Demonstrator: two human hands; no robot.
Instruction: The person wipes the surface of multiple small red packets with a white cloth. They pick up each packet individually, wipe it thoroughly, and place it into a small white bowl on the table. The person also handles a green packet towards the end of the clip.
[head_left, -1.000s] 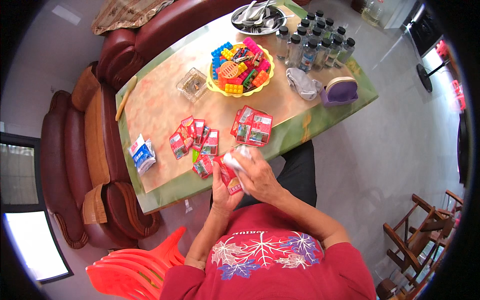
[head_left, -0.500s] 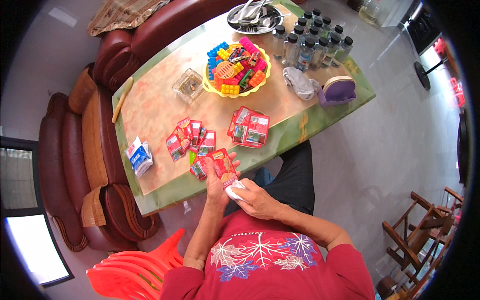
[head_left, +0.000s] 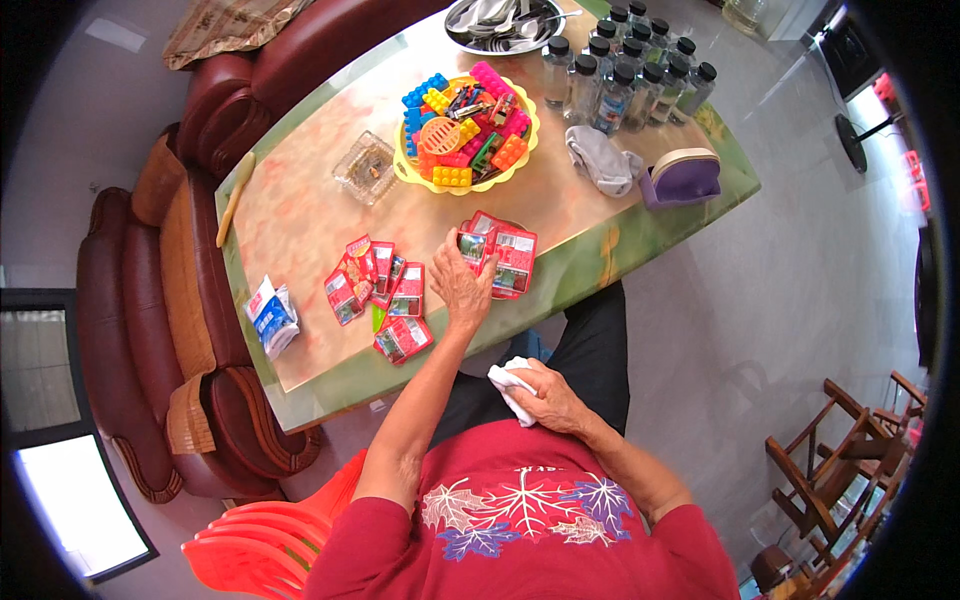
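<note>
My left hand (head_left: 463, 285) reaches over the table, thumb and fingers spread around a small red food packet (head_left: 472, 246) at the left of the right-hand pile. Its palm hides part of that pile. Another red packet (head_left: 515, 262) lies beside it, near the table's front edge. Farther left, several more red packets (head_left: 405, 290) overlap in a loose group, with a bit of green beneath. Above my lap, my right hand (head_left: 553, 398) is closed around a crumpled white cloth (head_left: 513, 385).
A yellow basket of toy bricks (head_left: 400, 165), a glass ashtray (head_left: 364, 168) and a cutlery bowl (head_left: 470, 48) stand farther back. Several capped bottles (head_left: 630, 80), a grey cloth (head_left: 602, 162) and a purple container (head_left: 682, 185) occupy the right. A blue-white packet (head_left: 272, 318) lies left.
My left hand has left the white cloth and moved forward to the right-hand pile. My right hand, still holding the cloth, has shifted slightly right and away from the left hand.
</note>
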